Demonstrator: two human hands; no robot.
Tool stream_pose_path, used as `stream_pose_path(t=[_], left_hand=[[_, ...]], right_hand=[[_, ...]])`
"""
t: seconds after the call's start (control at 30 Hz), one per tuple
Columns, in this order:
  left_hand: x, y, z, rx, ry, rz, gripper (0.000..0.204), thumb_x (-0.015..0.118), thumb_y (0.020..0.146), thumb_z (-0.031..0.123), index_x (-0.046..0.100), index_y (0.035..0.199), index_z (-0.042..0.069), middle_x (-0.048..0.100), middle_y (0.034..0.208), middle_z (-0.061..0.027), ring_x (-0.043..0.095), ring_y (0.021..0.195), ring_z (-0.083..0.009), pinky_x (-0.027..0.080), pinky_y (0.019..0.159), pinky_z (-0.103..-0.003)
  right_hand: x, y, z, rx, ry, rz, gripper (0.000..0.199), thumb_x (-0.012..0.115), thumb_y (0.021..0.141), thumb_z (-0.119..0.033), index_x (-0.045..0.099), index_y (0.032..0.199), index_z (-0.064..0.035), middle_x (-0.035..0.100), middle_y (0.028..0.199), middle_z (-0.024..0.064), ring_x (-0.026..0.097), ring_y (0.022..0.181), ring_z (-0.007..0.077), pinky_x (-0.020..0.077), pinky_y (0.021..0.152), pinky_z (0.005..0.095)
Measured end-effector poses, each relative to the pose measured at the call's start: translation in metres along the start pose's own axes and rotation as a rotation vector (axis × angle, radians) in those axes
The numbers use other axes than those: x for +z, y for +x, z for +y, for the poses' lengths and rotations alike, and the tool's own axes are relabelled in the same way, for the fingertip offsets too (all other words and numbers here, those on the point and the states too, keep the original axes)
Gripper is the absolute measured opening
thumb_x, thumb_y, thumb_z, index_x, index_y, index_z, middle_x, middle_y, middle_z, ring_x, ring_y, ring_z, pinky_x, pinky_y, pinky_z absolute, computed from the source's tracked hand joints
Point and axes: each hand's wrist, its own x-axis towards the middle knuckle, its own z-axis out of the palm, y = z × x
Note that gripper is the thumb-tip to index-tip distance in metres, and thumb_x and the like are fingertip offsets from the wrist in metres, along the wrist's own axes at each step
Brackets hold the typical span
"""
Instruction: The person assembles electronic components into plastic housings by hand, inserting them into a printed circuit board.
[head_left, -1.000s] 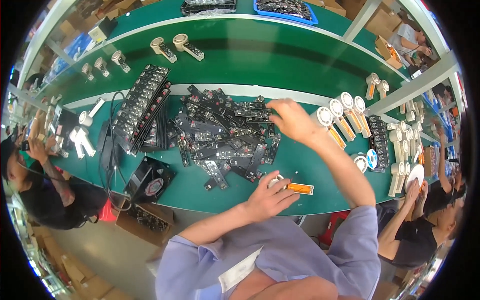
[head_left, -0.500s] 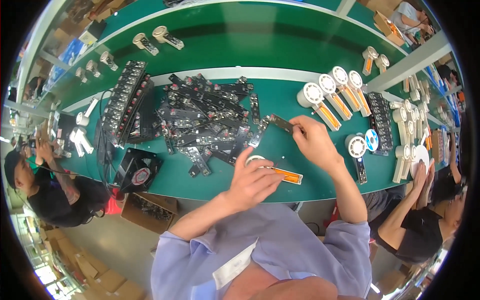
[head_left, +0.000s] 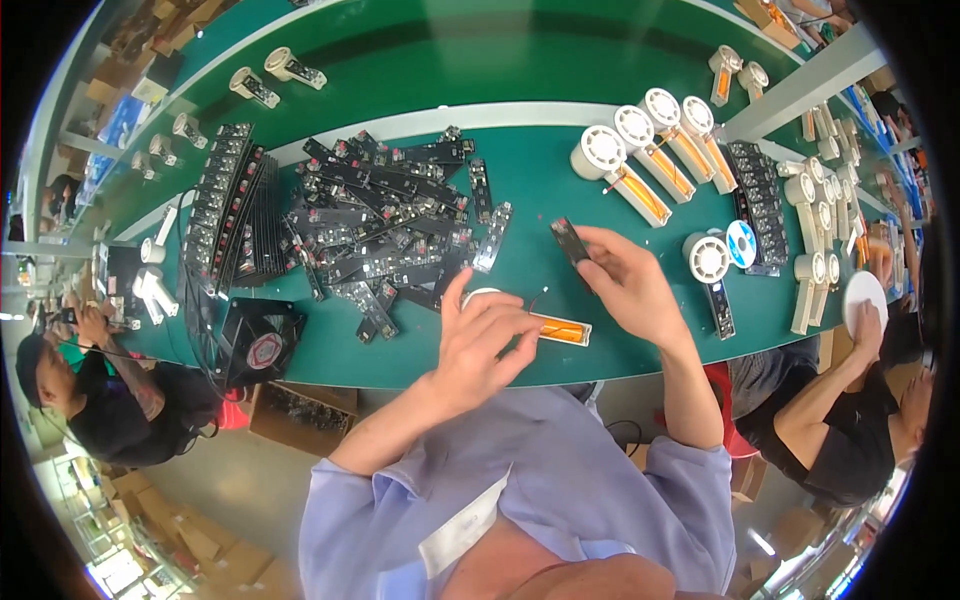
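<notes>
My right hand [head_left: 632,290] pinches one end of a narrow black circuit board [head_left: 568,240], held tilted above the table with its far end free. My left hand [head_left: 485,348] is bent over a white handheld fan [head_left: 582,343] lying near the table's front edge, fingers around its head. Most of that head is hidden under the hand. The fan's open handle shows an orange battery, and a thin wire [head_left: 540,296] sticks up beside the fingers. Left of the right hand, a loose circuit board [head_left: 492,238] lies by a heap of similar boards [head_left: 385,215].
Several white fans with orange batteries [head_left: 640,195] stand back right. A fan fitted with a board [head_left: 710,258] lies right, by a stack of boards [head_left: 758,200]. Tall board stacks [head_left: 225,210] and a black cooling fan [head_left: 262,340] are left. Co-workers sit at both sides.
My right hand has drawn the board nearer and turned it more upright, away from the loose board. My left hand stays at the fan with its fingers shifted. The whole view has shifted slightly.
</notes>
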Motion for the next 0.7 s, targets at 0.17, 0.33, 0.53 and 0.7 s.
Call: stream_pose_path(t=[0.17,0.33,0.53,0.7], left_hand=[[0.007,0.007,0.005,-0.028,0.031,0.012,0.015,0.084,0.081,0.004,0.078,0.093,0.01,0.077,0.089,-0.0015,0.071,0.099,-0.0197,0.036,0.12,-0.056],[0.012,0.013,0.005,-0.013,0.05,0.07,0.019,0.086,0.079,0.006,0.077,0.095,0.01,0.074,0.087,0.0001,0.07,0.096,-0.0194,0.036,0.119,-0.051],[0.013,0.011,0.002,0.045,0.082,0.073,0.019,0.085,0.079,0.006,0.076,0.094,0.011,0.074,0.087,0.0008,0.07,0.095,-0.0198,0.038,0.118,-0.049],[0.017,0.007,0.0,0.115,0.172,0.092,0.023,0.084,0.078,0.005,0.075,0.098,0.011,0.072,0.087,0.001,0.07,0.092,-0.02,0.042,0.117,-0.052]], right_hand=[[0.019,-0.064,-0.005,0.043,0.361,0.084,0.044,0.057,0.098,0.008,0.057,0.142,0.0032,0.07,0.107,0.0075,0.065,0.095,0.0123,0.0543,0.089,0.0306],[0.038,-0.081,-0.002,-0.046,0.099,0.137,0.033,0.064,0.101,0.003,0.065,0.135,0.003,0.068,0.103,0.0098,0.067,0.088,0.0146,0.0561,0.079,0.0298],[0.055,-0.077,-0.009,-0.112,0.015,0.25,0.03,0.07,0.1,0.003,0.069,0.131,0.003,0.07,0.105,0.0141,0.074,0.085,0.0203,0.0598,0.071,0.0311],[0.055,-0.075,-0.006,-0.209,-0.034,0.255,0.034,0.071,0.099,0.005,0.068,0.132,0.0024,0.072,0.106,0.0158,0.076,0.087,0.0227,0.0624,0.075,0.0343]])
